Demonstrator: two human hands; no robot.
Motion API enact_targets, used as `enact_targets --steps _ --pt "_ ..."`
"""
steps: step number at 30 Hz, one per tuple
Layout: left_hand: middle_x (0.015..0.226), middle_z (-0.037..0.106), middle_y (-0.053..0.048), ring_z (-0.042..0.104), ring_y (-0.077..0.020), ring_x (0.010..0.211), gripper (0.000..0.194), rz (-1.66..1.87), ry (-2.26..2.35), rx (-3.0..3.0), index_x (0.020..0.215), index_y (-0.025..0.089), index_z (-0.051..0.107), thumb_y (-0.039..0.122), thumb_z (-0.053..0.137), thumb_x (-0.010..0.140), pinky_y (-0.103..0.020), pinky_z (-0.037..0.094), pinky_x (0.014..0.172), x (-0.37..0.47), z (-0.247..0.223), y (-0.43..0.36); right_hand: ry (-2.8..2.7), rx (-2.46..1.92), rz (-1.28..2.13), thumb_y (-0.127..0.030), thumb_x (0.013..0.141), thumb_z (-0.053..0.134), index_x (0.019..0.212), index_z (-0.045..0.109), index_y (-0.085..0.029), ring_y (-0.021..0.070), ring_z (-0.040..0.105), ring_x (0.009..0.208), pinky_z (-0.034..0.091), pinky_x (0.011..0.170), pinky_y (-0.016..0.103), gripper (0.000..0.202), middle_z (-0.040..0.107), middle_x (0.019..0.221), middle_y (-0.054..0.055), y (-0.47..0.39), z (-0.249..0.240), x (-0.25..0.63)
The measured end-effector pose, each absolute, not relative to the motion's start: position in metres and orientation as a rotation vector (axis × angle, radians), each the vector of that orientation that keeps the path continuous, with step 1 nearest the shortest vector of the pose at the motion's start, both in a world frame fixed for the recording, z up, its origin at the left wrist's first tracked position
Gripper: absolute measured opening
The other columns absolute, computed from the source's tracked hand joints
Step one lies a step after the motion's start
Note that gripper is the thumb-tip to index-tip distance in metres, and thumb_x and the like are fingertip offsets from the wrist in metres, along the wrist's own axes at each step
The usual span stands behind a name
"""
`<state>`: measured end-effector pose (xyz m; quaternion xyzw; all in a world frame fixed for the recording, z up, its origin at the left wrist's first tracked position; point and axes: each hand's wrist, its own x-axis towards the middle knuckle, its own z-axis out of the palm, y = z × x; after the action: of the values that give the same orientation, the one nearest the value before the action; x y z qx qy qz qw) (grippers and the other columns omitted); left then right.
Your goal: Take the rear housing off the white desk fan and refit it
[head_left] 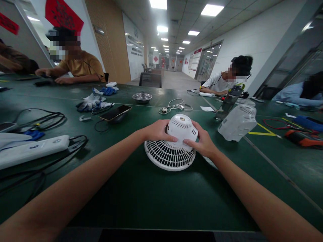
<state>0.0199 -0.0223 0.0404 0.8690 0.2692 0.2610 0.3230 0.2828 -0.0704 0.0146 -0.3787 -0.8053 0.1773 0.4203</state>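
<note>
A white plastic fan housing [179, 129] with vent slots is in front of me, above a round white fan grille [169, 158] that lies on the green table. My left hand [163, 131] is closed on the housing's left side, thumb across its front. On its right side my right hand [200, 138] grips it the same way, thumb pressed to the front. Whether the housing is joined to the grille I cannot tell. Part of a pale flat piece shows behind my right wrist. Further right stands another white vented plastic part [238, 122].
A phone [116, 113], gloves [92, 103], a metal bowl [142, 97] and a coiled white cable [176, 106] lie beyond my hands. On the left is a power strip [35, 151] with cords. A clear bottle [227, 104] and an orange multimeter [305, 138] are to the right. Other people sit around the table.
</note>
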Motion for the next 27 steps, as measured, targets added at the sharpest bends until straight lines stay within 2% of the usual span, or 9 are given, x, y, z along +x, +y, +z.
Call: enact_targets --steps 3,9,16,20,22,24,27 --pt "0.123 0.072 -0.015 0.071 -0.0317 0.109 0.071 0.664 0.733 2.295 0.128 0.017 0.062 0.051 0.083 0.07 -0.048 0.058 0.09 0.0185 0.0381 -0.0198 -1.983 -0.962 0.545 -0.052 0.078 0.08 0.149 0.045 -0.025 0.0337 0.066 0.115 0.054 0.1 0.055 0.084 0.067 0.132 0.012 -0.0698 0.0135 0.2828" --pt "0.125 0.072 -0.014 0.072 -0.0316 0.108 0.067 0.687 0.669 2.36 0.13 0.02 0.062 0.049 0.081 0.072 -0.048 0.059 0.088 0.0171 0.0375 -0.0178 -1.988 -0.972 0.576 -0.049 0.076 0.083 0.148 0.046 -0.027 0.0345 0.066 0.117 0.052 0.103 0.06 0.084 0.066 0.134 0.011 -0.0694 0.0144 0.2841" --pt "0.129 0.07 -0.016 0.07 -0.0323 0.113 0.073 0.67 0.624 2.333 0.136 0.019 0.058 0.047 0.082 0.072 -0.051 0.058 0.092 0.0163 0.039 -0.0203 -2.051 -1.011 0.46 -0.052 0.076 0.082 0.152 0.043 -0.028 0.0372 0.064 0.119 0.051 0.102 0.064 0.089 0.063 0.14 0.012 -0.0701 0.0171 0.2837" --pt "0.132 0.066 -0.019 0.066 -0.0367 0.119 0.079 0.726 0.663 2.426 0.138 0.016 0.056 0.047 0.084 0.07 -0.055 0.055 0.096 0.0163 0.0388 -0.0199 -2.097 -0.99 0.303 -0.053 0.078 0.079 0.156 0.036 -0.031 0.0395 0.06 0.126 0.047 0.107 0.065 0.091 0.056 0.148 0.011 -0.0691 0.0176 0.2836" --pt "0.139 0.061 -0.021 0.063 -0.0386 0.122 0.085 0.808 0.703 2.494 0.145 0.016 0.049 0.043 0.083 0.071 -0.058 0.053 0.099 0.0175 0.0382 -0.0194 -2.119 -0.983 0.245 -0.054 0.081 0.075 0.158 0.03 -0.032 0.0396 0.06 0.125 0.047 0.106 0.064 0.092 0.054 0.15 0.012 -0.0691 0.0187 0.2857" --pt "0.151 0.052 -0.02 0.062 -0.0375 0.124 0.089 0.868 0.716 2.513 0.155 0.021 0.035 0.034 0.077 0.077 -0.059 0.05 0.103 0.0194 0.037 -0.0192 -2.131 -0.981 0.25 -0.055 0.084 0.07 0.16 0.023 -0.032 0.0377 0.065 0.114 0.051 0.1 0.061 0.092 0.058 0.145 0.012 -0.0698 0.0199 0.2888" --pt "0.163 0.036 -0.015 0.06 -0.0351 0.129 0.091 0.877 0.675 2.462 0.162 0.034 0.013 0.024 0.063 0.087 -0.061 0.046 0.109 0.022 0.0351 -0.0198 -2.117 -0.991 0.384 -0.055 0.088 0.065 0.16 0.02 -0.032 0.0298 0.07 0.084 0.058 0.083 0.053 0.089 0.072 0.115 0.008 -0.072 0.0207 0.2918"
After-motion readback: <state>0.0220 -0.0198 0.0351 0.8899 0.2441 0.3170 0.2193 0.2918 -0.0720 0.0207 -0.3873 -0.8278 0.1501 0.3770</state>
